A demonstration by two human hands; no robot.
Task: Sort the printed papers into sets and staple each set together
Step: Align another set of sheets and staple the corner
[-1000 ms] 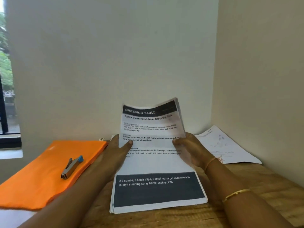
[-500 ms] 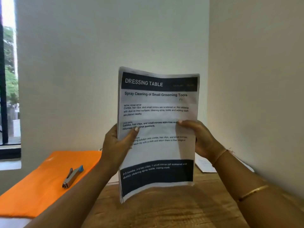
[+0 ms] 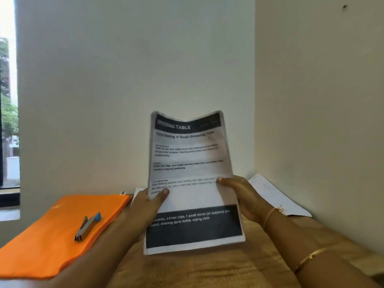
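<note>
You can count two hands, a left hand (image 3: 145, 206) and a right hand (image 3: 243, 196). There is one stack of white printed papers (image 3: 191, 183), one flat orange folder (image 3: 52, 235), one small silver stapler with a blue end (image 3: 87, 226) and one gold bangle (image 3: 311, 256).

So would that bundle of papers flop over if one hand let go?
Probably: the papers sag at the middle of the top edge, though the left hand and right hand hold both sides. Likely light: thumbs and fingers alone hold it upright.

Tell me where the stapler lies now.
In the head view the stapler lies on the orange folder at the left, left of the left hand holding the papers.
</note>
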